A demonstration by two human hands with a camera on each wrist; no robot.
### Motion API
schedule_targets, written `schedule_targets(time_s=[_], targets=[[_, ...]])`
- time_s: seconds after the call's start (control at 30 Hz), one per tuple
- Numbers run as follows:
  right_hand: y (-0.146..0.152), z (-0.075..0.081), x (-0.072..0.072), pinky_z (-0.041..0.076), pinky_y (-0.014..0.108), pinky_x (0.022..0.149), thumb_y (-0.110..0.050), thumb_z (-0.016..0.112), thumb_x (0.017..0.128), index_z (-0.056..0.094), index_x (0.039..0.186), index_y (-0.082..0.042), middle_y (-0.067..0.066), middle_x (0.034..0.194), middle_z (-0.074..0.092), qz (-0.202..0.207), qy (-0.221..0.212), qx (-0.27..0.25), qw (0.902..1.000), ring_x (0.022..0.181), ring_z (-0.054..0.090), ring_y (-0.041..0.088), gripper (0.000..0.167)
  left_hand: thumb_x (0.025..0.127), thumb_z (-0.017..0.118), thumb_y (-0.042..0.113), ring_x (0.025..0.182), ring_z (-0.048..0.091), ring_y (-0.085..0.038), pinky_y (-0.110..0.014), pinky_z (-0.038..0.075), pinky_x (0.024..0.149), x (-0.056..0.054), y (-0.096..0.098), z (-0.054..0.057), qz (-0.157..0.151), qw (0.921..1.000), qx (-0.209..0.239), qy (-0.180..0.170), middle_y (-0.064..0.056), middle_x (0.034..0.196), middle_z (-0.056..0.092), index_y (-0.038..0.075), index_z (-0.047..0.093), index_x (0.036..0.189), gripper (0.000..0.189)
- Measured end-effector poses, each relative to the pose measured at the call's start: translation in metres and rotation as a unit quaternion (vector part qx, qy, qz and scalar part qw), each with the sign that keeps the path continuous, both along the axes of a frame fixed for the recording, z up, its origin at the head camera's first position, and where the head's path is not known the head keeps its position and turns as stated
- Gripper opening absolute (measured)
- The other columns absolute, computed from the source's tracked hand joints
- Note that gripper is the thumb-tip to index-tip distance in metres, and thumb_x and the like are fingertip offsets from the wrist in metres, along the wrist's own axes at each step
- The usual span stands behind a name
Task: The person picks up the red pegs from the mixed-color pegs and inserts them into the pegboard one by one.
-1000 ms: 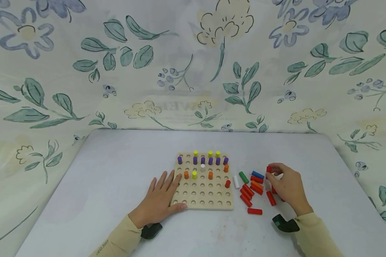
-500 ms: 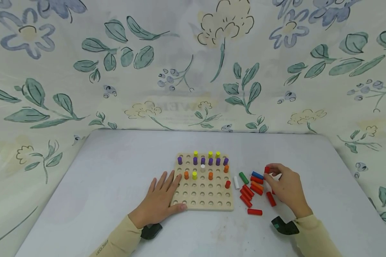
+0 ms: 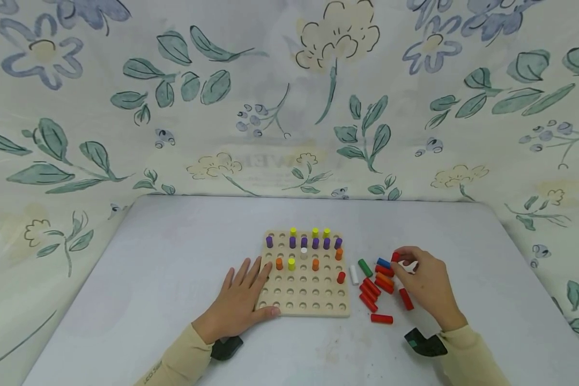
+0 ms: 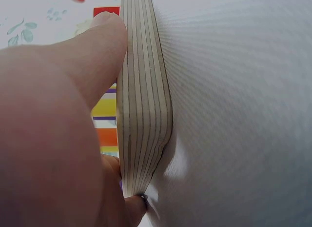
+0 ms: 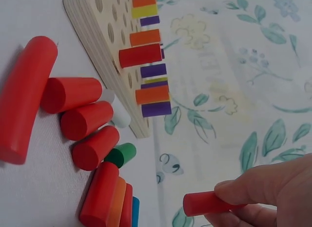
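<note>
A wooden pegboard (image 3: pixel 309 308) with rows of holes lies mid-table, and several purple, yellow, orange, white and red pegs stand in it. My left hand (image 3: pixel 238 303) rests on its left edge, fingers spread and thumb along the front corner; the left wrist view shows the thumb (image 4: pixel 97 46) over the layered side. To the right of the board, my right hand (image 3: pixel 427 281) pinches a red peg (image 5: pixel 202 203) between thumb and fingertips, above the loose pegs. A red peg (image 5: pixel 141 56) stands in the board's right-hand column.
Between board and right hand lie several loose red pegs (image 3: pixel 381 319), with a green peg (image 3: pixel 365 267), a white peg (image 3: pixel 354 274), an orange peg (image 3: pixel 385 279) and a blue peg (image 3: pixel 384 263) among them. A floral cloth (image 3: pixel 289 107) hangs behind the white table (image 3: pixel 198 225).
My right hand has shifted slightly left with the red peg, toward the blue peg and the board. The left hand and the pegs in the board stay as they were.
</note>
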State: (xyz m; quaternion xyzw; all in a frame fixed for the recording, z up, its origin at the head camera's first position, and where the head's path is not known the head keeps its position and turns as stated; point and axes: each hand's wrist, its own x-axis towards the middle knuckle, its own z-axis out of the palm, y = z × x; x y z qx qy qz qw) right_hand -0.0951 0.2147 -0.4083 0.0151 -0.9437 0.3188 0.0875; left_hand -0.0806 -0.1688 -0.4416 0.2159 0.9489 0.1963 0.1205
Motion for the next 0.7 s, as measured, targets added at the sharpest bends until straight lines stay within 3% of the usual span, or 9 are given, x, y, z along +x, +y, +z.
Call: schedule_targets(time_s=[0.3, 0.7], targets=[[-0.007, 0.002, 0.002, 0.046, 0.027, 0.056, -0.013, 0.076, 0.09, 0.068, 0.112, -0.001, 0.012, 0.096, 0.067, 0.014, 0.02, -0.003, 0.9997, 0.076, 0.054, 0.023, 0.026, 0.096, 0.057, 0.06, 0.151, 0.0, -0.046, -0.07, 0.001, 0.114, 0.0, -0.001, 0.003, 0.001, 1.0, -0.001, -0.001, -0.024, 0.165, 0.01, 0.002, 0.019, 0.16, 0.094], [-0.019, 0.001, 0.008, 0.047, 0.033, 0.066, -0.011, 0.078, 0.088, 0.07, 0.114, -0.003, 0.009, 0.094, 0.068, 0.024, 0.033, -0.001, 0.9992, 0.082, 0.057, 0.025, 0.028, 0.095, 0.056, 0.061, 0.152, 0.0, -0.045, -0.069, 0.0, 0.115, 0.001, 0.0, 0.003, 0.001, 1.0, -0.002, -0.004, -0.023, 0.166, 0.01, 0.003, 0.02, 0.16, 0.094]])
